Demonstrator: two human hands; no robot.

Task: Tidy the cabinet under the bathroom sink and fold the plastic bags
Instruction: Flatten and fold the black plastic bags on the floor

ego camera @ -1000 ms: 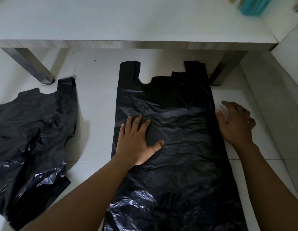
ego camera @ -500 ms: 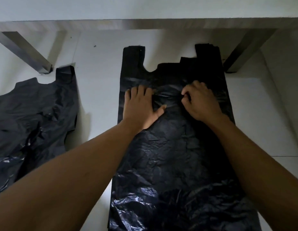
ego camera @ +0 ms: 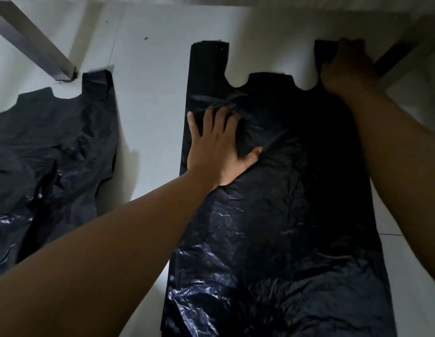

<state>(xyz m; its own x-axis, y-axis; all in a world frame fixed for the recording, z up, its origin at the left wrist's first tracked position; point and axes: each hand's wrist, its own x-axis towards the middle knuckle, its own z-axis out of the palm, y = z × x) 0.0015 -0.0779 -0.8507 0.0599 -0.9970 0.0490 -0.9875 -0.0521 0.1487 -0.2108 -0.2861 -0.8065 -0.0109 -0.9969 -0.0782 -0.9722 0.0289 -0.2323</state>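
Observation:
A large black plastic bag [ego camera: 284, 215] lies flat on the white tiled floor [ego camera: 150, 105], handles pointing away from me. My left hand [ego camera: 219, 147] presses down on its upper left part with fingers spread, and the plastic wrinkles under the fingertips. My right hand [ego camera: 345, 66] rests on the bag's right handle at the far right, blurred by motion, fingers stretched along the strip. The left handle [ego camera: 209, 62] lies free and flat.
A second black bag [ego camera: 53, 147] lies crumpled on the floor to the left. A grey metal leg [ego camera: 34, 42] slants down at the far left and another [ego camera: 406, 52] at the far right, under a white counter edge [ego camera: 309, 0].
My right hand has slid from the bag's middle up to the right handle. The left hand stayed pressing on the upper left part. The view moved closer, under the counter.

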